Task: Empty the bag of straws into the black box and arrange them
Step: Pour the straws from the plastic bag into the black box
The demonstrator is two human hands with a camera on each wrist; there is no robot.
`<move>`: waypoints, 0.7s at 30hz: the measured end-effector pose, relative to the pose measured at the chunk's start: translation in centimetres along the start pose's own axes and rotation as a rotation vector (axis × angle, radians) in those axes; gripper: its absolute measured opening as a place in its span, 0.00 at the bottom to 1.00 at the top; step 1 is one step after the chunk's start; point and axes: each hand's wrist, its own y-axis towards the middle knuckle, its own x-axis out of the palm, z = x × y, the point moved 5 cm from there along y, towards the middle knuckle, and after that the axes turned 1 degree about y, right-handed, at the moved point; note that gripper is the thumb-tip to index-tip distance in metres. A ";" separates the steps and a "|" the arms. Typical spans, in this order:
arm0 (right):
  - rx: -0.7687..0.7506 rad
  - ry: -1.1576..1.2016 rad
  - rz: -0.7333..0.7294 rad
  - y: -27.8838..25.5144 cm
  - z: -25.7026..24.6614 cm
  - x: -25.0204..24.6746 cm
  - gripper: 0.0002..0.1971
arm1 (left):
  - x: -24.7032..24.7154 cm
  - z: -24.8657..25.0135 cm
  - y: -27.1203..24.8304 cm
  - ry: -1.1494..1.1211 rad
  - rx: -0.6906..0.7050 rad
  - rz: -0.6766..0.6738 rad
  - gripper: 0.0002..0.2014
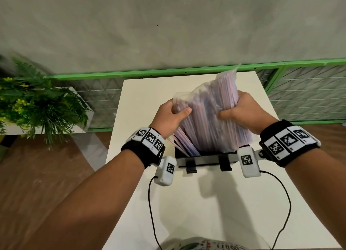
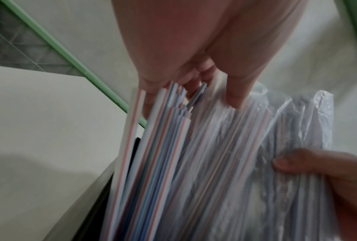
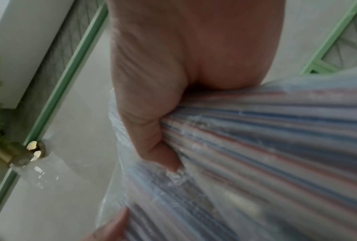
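Observation:
A clear plastic bag (image 1: 209, 107) full of striped straws stands tilted in the black box (image 1: 204, 158) on the white table (image 1: 187, 203). My left hand (image 1: 173, 115) grips the bag's left side, thumb on the front. My right hand (image 1: 237, 111) grips its right side, thumb pressing the front. Several loose straws (image 1: 184, 145) lean out of the bag's lower left into the box. In the left wrist view my left hand (image 2: 194, 81) holds the bag (image 2: 276, 146) beside bare straw ends (image 2: 159, 130). In the right wrist view my right hand (image 3: 153, 114) squeezes the bag (image 3: 256, 146).
The box has two black hooks (image 1: 191, 168) on its near wall. A green railing (image 1: 168, 72) runs behind the table. A potted fern (image 1: 33, 103) stands on a white stand at the left. Cables hang from both wrist cameras over the near table.

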 end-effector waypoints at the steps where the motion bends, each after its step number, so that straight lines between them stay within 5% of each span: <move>1: 0.004 0.006 0.010 0.0 0.2 -0.1 0.17 | 0.0 -0.1 0.0 0.006 0.001 0.008 0.04; 7: -0.006 -0.066 -0.005 0.0 0.4 -0.8 0.17 | -0.3 0.6 0.1 -0.012 0.014 0.029 0.11; 16: -0.012 -0.049 0.029 0.3 0.5 -0.9 0.19 | -0.8 1.2 0.0 0.018 0.026 0.010 0.02; 21: -0.022 -0.092 0.003 0.3 0.4 -0.7 0.19 | -1.0 1.2 -0.2 0.041 0.015 0.024 0.10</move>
